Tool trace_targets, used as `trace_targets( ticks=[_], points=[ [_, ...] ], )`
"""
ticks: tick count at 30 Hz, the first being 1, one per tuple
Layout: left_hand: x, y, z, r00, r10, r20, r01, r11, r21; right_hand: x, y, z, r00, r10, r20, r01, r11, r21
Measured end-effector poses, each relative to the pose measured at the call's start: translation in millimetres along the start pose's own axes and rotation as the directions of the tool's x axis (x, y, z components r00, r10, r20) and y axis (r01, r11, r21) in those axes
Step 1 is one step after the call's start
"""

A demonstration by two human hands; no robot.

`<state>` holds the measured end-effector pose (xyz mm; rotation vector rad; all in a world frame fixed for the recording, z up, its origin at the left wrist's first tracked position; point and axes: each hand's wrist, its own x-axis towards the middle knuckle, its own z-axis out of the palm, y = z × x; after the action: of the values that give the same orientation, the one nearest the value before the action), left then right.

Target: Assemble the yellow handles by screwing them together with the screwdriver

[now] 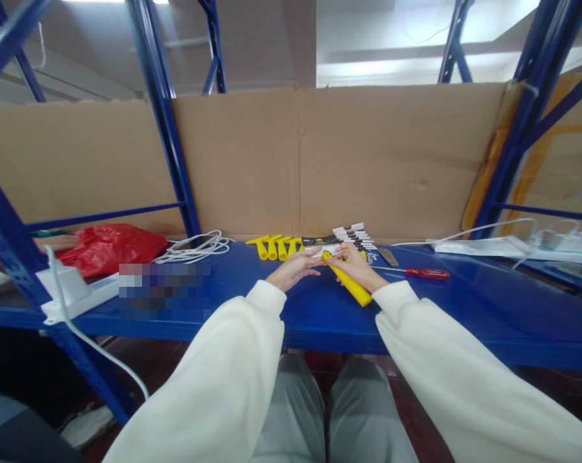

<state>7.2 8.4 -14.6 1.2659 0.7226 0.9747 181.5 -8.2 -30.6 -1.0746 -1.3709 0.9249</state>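
Observation:
My right hand [357, 265] is closed around the narrow end of a yellow plastic piece [352, 287], which looks like a tapered handle. Its wide end slants down toward the table's front edge. Close by on the left, my left hand [296, 269] has its fingertips bent in beside the narrow end, near a small white strip; what they pinch is too small to make out. Just behind the hands lies a black-and-white printed card [318, 242]. Several yellow T-shaped pieces [272, 247] stand in a row to the left. White strips with dark ends [355, 235] are fanned out behind my right hand.
A red-handled screwdriver [426, 274] lies to the right on the blue table [252, 302]. On the left are a coiled white cable [199, 245], a red plastic bag [114, 247] and a power strip [90, 299]. A cardboard wall [237, 161] closes the back between blue posts.

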Motion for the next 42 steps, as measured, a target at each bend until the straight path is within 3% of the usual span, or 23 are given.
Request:
trace_targets(
  ticks=[8, 14, 25, 33, 42],
  points=[
    [6.5, -3.6, -3.6, 0.997, -0.015, -0.074, 0.008, 0.996, -0.085, 2.0, 3.9, 2.4, 0.992, -0.127, 0.015, 0.127, 0.992, -0.020],
    [0.9, 0.8, 1.8, 0.993, -0.019, -0.114, 0.015, 0.999, -0.036, 1.3, 0.8, 3.3, 0.992, -0.121, 0.041, 0.124, 0.987, -0.098],
    [1.9, -1.1, -3.3, 0.999, 0.025, -0.047, -0.023, 0.998, 0.052, 0.4, 2.3, 0.4, 0.989, -0.143, 0.041, 0.144, 0.990, -0.017],
    [-3.0, 2.1, 1.1, 0.997, 0.027, -0.065, -0.021, 0.996, 0.090, -0.3, -1.3, 0.3, 0.987, -0.149, 0.056, 0.150, 0.989, -0.014],
    [-4.2, 2.3, 2.4, 0.995, 0.043, -0.095, -0.035, 0.996, 0.081, -1.7, -4.3, 0.0, 0.977, -0.179, 0.114, 0.198, 0.962, -0.190]
  ],
)
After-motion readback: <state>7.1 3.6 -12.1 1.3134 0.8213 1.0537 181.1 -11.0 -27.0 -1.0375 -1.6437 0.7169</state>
